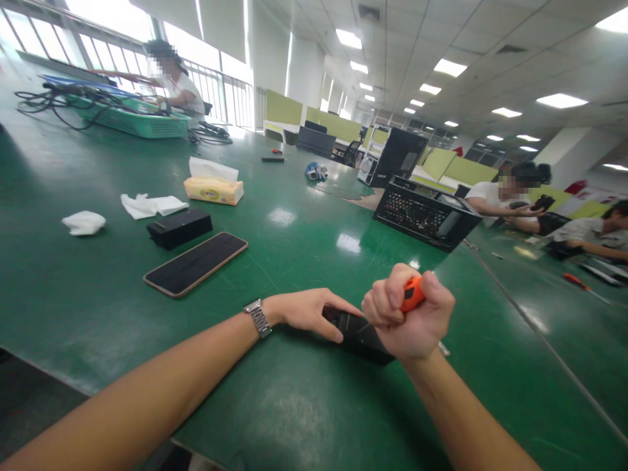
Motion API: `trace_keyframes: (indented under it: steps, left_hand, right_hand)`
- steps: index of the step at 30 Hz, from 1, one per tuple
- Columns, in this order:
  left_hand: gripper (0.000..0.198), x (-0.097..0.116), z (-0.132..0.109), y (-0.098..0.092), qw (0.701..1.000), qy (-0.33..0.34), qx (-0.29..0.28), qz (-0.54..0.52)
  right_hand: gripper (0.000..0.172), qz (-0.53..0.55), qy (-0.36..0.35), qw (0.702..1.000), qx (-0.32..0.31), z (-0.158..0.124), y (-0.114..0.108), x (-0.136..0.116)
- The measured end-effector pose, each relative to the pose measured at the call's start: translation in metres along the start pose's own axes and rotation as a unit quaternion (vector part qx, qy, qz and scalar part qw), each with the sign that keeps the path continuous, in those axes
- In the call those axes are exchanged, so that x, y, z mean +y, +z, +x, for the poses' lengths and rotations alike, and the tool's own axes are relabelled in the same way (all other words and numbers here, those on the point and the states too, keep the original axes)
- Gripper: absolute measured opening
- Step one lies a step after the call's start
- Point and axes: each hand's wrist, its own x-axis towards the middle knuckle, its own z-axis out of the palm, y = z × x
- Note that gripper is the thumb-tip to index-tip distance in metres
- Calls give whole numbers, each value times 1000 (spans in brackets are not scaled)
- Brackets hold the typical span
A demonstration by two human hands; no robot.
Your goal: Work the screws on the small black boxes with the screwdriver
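A black box-shaped device (pixel 366 337) lies on the green tabletop in front of me. My left hand (pixel 314 315) grips its left end, thumb on the near side and fingers over the far side. Above the device's right part, my right hand (pixel 409 313) is closed in a fist round the orange and black handle of a screwdriver (pixel 413 294). The screwdriver's shaft is hidden behind the fist, so I cannot tell whether its tip touches the device. A small light-coloured piece (pixel 444 348) shows just right of my right wrist.
To the left lie a phone (pixel 196 263), a black box (pixel 180 227), a tissue pack (pixel 214 190) and crumpled tissues (pixel 84 223). A green basket (pixel 137 123) holds cables. Black computer cases (pixel 424 212) stand ahead. Another screwdriver (pixel 576 282) lies right; people sit around the table.
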Motion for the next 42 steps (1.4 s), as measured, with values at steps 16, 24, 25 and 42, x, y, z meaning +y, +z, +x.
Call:
trace_keyframes:
  steps: [16,24,25,42]
  left_hand:
    - [55,7,0,-1,1000,-23,-5,-7]
    - [57,7,0,-2,1000,-18,0,0]
    - [57,7,0,-2,1000,-18,-1,0]
    - [54,10,0,-2,1000,-25,-14,0]
  right_hand:
    - [42,-9,17,1000,3,-3,-6,-19]
    - [44,-21,15,1000,14,-18,-37,-36]
    - [44,-22,15,1000,13,-18,-37,-35]
    - [39,-71,30,996,-44,-19,-28,-21]
